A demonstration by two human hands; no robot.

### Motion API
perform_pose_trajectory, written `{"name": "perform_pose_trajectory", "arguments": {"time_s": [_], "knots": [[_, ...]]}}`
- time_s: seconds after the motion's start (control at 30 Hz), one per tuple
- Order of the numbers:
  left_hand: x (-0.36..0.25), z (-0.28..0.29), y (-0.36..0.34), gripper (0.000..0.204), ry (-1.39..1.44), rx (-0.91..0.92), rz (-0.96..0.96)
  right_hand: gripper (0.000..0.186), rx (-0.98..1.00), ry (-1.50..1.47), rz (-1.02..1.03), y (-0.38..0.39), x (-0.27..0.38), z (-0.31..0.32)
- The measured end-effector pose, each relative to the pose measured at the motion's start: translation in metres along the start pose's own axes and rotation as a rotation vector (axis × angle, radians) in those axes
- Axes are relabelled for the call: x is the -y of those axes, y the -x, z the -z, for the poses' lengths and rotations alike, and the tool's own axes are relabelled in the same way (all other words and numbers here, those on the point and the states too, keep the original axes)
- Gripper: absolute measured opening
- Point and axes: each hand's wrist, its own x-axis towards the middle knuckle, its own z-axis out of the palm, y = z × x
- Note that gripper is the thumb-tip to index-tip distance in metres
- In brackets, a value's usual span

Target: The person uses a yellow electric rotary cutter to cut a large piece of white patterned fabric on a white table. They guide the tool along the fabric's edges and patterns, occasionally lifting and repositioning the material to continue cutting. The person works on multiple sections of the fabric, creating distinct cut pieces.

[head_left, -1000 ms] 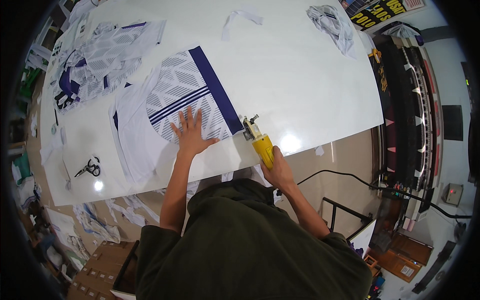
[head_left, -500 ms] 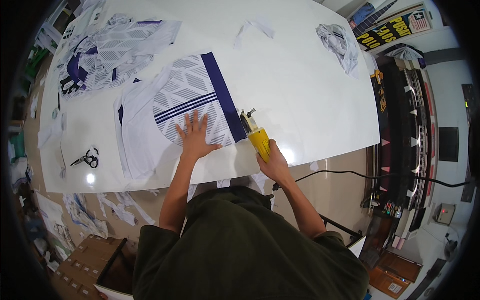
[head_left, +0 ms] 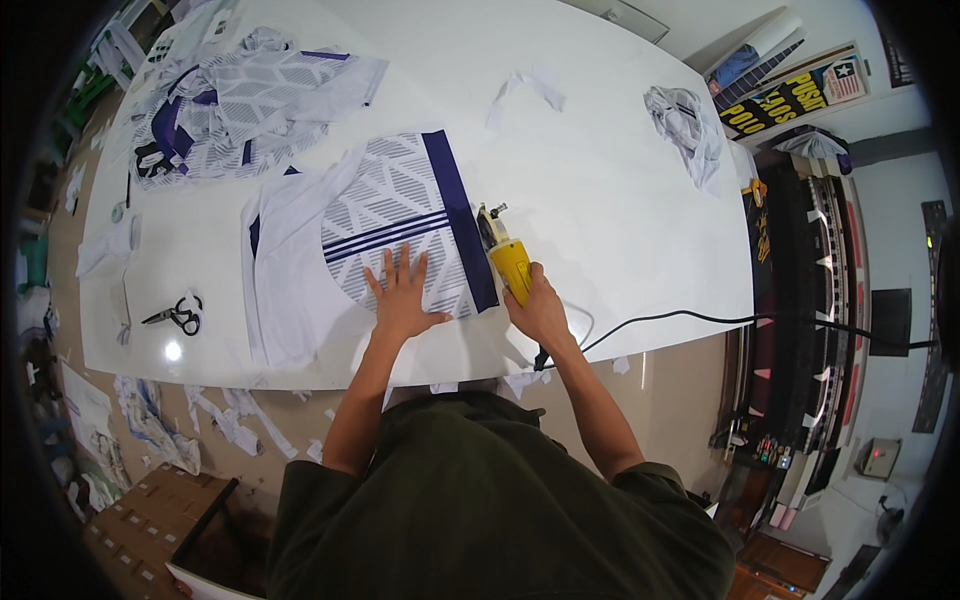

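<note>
My left hand (head_left: 404, 300) lies flat with spread fingers on a patterned fabric piece (head_left: 385, 205), white with grey hatching, a dark blue band along its right edge and thin blue stripes across. White fabric (head_left: 285, 280) spreads out to the left of this piece. My right hand (head_left: 540, 312) is wrapped round the yellow body of an electric fabric cutter (head_left: 511, 268). The cutter's metal head sits close beside the right edge of the blue band; whether its blade touches the cloth I cannot tell. A black cord trails from the cutter to the right.
Black scissors (head_left: 180, 317) lie on the white table (head_left: 620, 240) at left. A heap of patterned fabric (head_left: 250, 100) covers the far left. A crumpled cloth (head_left: 688, 130) rests at the far right, a thin white scrap (head_left: 525, 95) at the back. Scraps litter the floor.
The cutter in my right hand has moved up along the blue band relative to the cloth. My left hand stays spread on the fabric. The whole view has shifted slightly.
</note>
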Motion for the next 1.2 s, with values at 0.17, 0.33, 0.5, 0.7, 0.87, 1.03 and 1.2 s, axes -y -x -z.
{"name": "perform_pose_trajectory", "arguments": {"time_s": [0.17, 0.33, 0.5, 0.7, 0.87, 1.03, 1.2], "knots": [[0.001, -0.002, 0.001, 0.132, 0.033, -0.046, -0.017, 0.055, 0.020, 0.041, -0.013, -0.032, 0.013, 0.001], [0.003, -0.004, 0.001, 0.130, 0.045, -0.083, -0.032, 0.055, 0.018, 0.042, 0.004, -0.063, 0.026, 0.003], [0.004, -0.005, 0.001, 0.130, 0.045, -0.088, -0.039, 0.054, 0.005, 0.062, 0.023, -0.095, 0.038, 0.002], [0.004, -0.005, 0.003, 0.130, 0.070, -0.141, -0.063, 0.054, -0.029, 0.068, 0.082, -0.134, 0.050, -0.001], [0.004, -0.003, 0.003, 0.129, 0.058, -0.130, -0.059, 0.052, -0.039, 0.031, 0.110, -0.164, 0.057, -0.002], [0.005, -0.005, 0.002, 0.129, 0.041, -0.117, -0.056, 0.053, -0.046, 0.046, 0.117, -0.191, 0.069, -0.001], [0.004, -0.002, 0.001, 0.128, 0.009, -0.040, -0.032, 0.055, -0.024, 0.042, 0.117, -0.218, 0.083, 0.003]]}}
